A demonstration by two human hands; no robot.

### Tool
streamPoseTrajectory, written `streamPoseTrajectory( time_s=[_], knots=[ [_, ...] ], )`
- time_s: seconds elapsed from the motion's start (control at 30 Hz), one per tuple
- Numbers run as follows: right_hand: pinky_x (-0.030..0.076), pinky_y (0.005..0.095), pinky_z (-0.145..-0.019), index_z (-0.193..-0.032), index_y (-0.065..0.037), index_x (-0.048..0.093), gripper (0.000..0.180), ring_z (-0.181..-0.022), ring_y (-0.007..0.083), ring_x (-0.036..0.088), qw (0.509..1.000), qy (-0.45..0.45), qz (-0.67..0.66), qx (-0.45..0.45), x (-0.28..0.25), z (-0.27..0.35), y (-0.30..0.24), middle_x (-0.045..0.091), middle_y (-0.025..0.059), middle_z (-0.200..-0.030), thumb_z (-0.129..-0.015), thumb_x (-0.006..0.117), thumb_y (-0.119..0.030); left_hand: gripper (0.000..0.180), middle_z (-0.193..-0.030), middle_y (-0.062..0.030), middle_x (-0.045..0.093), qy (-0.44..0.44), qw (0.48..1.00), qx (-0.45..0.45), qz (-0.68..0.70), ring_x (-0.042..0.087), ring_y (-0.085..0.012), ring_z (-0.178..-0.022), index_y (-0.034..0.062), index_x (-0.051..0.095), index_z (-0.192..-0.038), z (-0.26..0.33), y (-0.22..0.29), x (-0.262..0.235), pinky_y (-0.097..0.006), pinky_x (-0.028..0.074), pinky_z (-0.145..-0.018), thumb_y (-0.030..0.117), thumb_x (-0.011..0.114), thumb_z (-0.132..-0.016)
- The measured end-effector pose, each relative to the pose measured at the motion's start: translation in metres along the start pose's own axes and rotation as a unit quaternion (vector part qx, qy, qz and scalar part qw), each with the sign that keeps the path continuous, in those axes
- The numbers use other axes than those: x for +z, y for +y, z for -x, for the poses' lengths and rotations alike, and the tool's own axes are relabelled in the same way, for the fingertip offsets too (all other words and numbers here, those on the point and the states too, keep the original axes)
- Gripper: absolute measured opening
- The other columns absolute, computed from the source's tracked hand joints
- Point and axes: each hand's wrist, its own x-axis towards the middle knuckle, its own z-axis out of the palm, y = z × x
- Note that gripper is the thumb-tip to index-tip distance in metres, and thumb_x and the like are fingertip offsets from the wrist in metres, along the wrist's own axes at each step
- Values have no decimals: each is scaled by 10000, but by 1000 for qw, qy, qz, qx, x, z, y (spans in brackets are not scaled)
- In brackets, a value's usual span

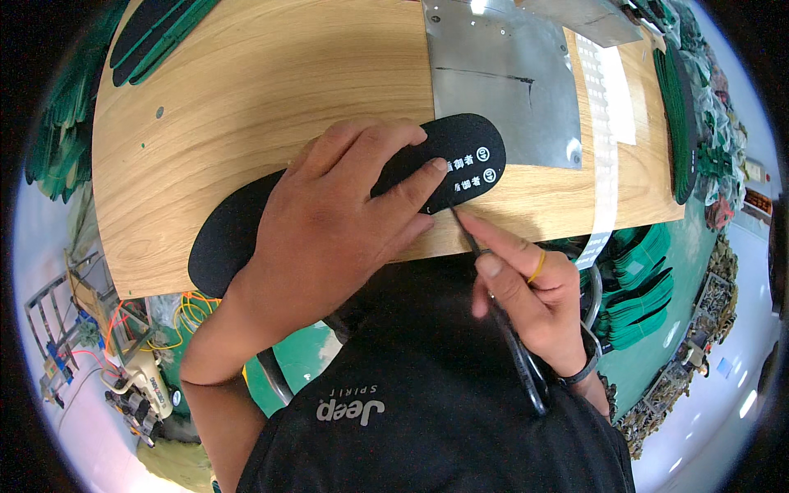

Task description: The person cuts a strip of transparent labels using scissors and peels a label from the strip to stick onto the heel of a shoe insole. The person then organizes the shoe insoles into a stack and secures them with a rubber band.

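A black insole [464, 133] with white printing at one end lies slantwise along the near edge of the wooden table. My left hand [337, 197] rests across its middle, fingers spread and pressing down on it. In my right hand [530, 292] is a long, slim black tool [519, 361], perhaps closed scissors seen edge-on. My index finger and thumb lie along its narrow front part. The tip meets or nearly meets the insole's near edge, just below the printing. The tool's rear end sticks out past my palm, over my black shirt.
A metal plate [505, 99] lies beyond the insole, with a white strip [604, 140] running to its right. Insole stacks sit at the table's far left [156, 41] and right edge [675, 123]. Green bundles [637, 287] stand below the table at the right.
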Motion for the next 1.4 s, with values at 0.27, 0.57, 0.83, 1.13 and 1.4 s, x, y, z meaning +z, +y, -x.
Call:
streamPoseTrajectory(
  time_s=[0.27, 0.57, 0.83, 1.13, 1.4],
  knots=[
    [447, 213, -556, -1314, -23, 543, 355, -585, 68, 540, 998, 46, 12, -40, 8, 2, 0, 623, 28, -729, -963, 499, -53, 452, -1202, -95, 545, 9, 1000, 10, 7, 537, -325, -1058, 128, 629, -1164, 2, -1, 4, -417, 444, -916, 176, 726, -724],
    [457, 219, -541, -1324, -19, 532, 376, -555, 66, 530, 998, 32, 49, -40, 8, 1, 1, 623, 40, -721, -949, 500, -31, 448, -1209, -97, 543, -10, 1000, -4, -7, 539, -322, -1068, 131, 632, -1161, 2, -1, 0, -426, 441, -918, 177, 729, -726],
    [444, 214, -553, -1329, -15, 528, 375, -562, 85, 550, 995, 54, 82, -31, 6, 1, -3, 622, 42, -721, -958, 473, -32, 462, -1208, -103, 545, -12, 1000, -3, -5, 545, -317, -1061, 130, 632, -1163, 2, 0, 0, -419, 442, -907, 172, 735, -715],
    [478, 227, -576, -1330, -42, 533, 391, -577, 83, 554, 994, 52, 81, -51, 3, -1, 2, 656, 73, -776, -940, 512, -20, 452, -1205, -99, 548, -3, 1000, -5, 3, 545, -322, -1048, 128, 633, -1158, 2, 0, 0, -420, 449, -894, 171, 732, -720],
    [507, 252, -612, -1293, -2, 551, 376, -620, 112, 605, 990, 74, 121, -11, 0, -2, -7, 690, 128, -939, -918, 525, -3, 452, -1200, -103, 538, -2, 1000, 3, 7, 538, -323, -1054, 127, 618, -1178, 3, -3, 1, -427, 452, -898, 179, 723, -741]
  ],
)
